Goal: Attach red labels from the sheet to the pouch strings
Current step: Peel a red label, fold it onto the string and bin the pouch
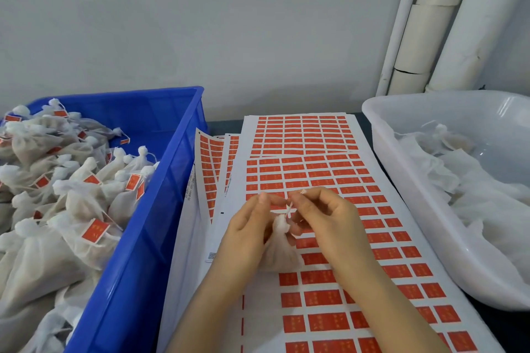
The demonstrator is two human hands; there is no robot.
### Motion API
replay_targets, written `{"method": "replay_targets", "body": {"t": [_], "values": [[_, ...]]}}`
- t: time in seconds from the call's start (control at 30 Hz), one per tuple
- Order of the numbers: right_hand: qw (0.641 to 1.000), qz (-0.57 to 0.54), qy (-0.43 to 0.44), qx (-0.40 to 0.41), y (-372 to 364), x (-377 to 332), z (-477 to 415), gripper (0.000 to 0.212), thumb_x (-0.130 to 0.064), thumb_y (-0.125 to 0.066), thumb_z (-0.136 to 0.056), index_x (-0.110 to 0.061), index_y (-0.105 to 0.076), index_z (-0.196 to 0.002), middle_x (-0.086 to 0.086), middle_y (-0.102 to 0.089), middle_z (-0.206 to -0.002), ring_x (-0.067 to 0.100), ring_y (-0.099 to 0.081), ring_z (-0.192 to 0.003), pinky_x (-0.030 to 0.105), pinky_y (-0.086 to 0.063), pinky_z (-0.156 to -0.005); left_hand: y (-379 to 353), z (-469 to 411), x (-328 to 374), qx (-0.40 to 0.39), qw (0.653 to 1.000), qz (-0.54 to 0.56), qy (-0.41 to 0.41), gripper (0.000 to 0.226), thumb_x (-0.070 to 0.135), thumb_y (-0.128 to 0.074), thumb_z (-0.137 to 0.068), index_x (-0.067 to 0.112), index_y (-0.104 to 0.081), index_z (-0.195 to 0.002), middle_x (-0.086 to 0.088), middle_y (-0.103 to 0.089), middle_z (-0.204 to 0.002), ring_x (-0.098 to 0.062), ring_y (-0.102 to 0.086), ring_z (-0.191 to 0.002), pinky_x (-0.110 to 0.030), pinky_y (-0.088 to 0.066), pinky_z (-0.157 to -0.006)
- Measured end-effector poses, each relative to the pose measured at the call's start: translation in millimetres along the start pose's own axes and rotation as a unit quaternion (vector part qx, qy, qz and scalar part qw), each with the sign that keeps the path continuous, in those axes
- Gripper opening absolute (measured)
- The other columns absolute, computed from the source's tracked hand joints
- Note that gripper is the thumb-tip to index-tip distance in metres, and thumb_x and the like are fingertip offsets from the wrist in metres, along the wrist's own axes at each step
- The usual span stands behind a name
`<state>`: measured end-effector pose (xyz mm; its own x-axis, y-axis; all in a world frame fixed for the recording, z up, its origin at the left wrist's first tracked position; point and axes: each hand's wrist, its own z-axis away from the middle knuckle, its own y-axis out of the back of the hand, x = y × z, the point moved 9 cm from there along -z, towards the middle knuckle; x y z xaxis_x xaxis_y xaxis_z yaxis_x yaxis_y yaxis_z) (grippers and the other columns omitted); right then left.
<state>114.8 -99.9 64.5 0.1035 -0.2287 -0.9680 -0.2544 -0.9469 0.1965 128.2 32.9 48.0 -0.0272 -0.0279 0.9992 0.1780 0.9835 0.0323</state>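
Note:
A small white fabric pouch (279, 252) sits on the top label sheet (329, 289), upright with its tied neck pointing up. My left hand (246, 226) pinches a red label (277, 200) at the fingertips, just above the pouch. My right hand (324, 218) pinches the other end of that label beside the pouch string (288, 209). Both hands meet over the middle of the sheet, which is covered in rows of red rectangular labels. My fingers hide much of the string.
A blue crate (160, 209) on the left holds several pouches with red labels on them. A white tub (407, 180) on the right holds unlabelled pouches. More label sheets (301, 132) lie behind and under the top one. White pipes (430, 23) run up the wall.

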Motion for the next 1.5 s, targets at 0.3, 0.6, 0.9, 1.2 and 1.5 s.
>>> {"method": "replay_targets", "body": {"t": [0.3, 0.6, 0.9, 1.2, 1.5], "values": [[0.933, -0.317, -0.167, -0.026, -10, 22, 3, 0.027, -0.018, -0.045, -0.096, -0.008, -0.065, -0.081, 0.005, -0.063, -0.065, 0.015, -0.060, -0.058, 0.030, -0.055, -0.070, -3, 5, 17, 0.024, 0.994, -0.078, -0.067, 0.022, 0.042, -0.071, -0.070, 0.033, -0.068, -0.090, 0.015, -0.071, -0.081, -0.004, -0.067, -0.078, -0.009, -0.049, -0.059], [0.902, -0.413, -0.126, 0.007, 8, 13, -8, 0.031, -0.003, -0.036, -0.099, -0.012, -0.049, -0.072, 0.001, -0.049, -0.057, 0.010, -0.044, -0.048, 0.017, -0.045, -0.050, -4, 4, 14, 0.071, 0.987, -0.128, -0.066, 0.010, 0.017, -0.066, -0.083, 0.024, -0.064, -0.076, 0.013, -0.066, -0.069, -0.003, -0.063, -0.063, -0.009, -0.046, -0.049], [0.992, -0.116, -0.028, -0.040, 6, -3, -2, 0.017, -0.024, -0.051, -0.092, -0.018, -0.064, -0.082, -0.003, -0.064, -0.066, 0.011, -0.058, -0.059, 0.022, -0.053, -0.067, -13, 11, 2, -0.040, 0.995, -0.091, 0.016, 0.018, 0.034, -0.057, -0.091, 0.032, -0.069, -0.078, 0.008, -0.069, -0.067, -0.008, -0.067, -0.066, -0.010, -0.051, -0.059], [0.985, -0.152, -0.079, 0.003, 14, 8, -4, 0.020, -0.018, -0.049, -0.094, -0.016, -0.064, -0.081, -0.004, -0.061, -0.063, 0.012, -0.058, -0.063, 0.027, -0.053, -0.075, -25, 17, 0, -0.104, 0.990, -0.084, 0.044, 0.036, 0.041, -0.050, -0.090, 0.037, -0.072, -0.061, 0.018, -0.071, -0.076, 0.003, -0.067, -0.079, -0.015, -0.048, -0.075], [0.981, -0.169, -0.089, 0.039, 25, 10, -9, 0.021, -0.018, -0.053, -0.092, -0.018, -0.065, -0.075, -0.003, -0.064, -0.064, 0.013, -0.059, -0.063, 0.025, -0.052, -0.071, -29, 17, -8, -0.115, 0.979, -0.157, 0.066, 0.033, 0.045, -0.053, -0.090, 0.041, -0.069, -0.062, 0.016, -0.071, -0.076, 0.000, -0.066, -0.076, -0.007, -0.047, -0.054]]}}
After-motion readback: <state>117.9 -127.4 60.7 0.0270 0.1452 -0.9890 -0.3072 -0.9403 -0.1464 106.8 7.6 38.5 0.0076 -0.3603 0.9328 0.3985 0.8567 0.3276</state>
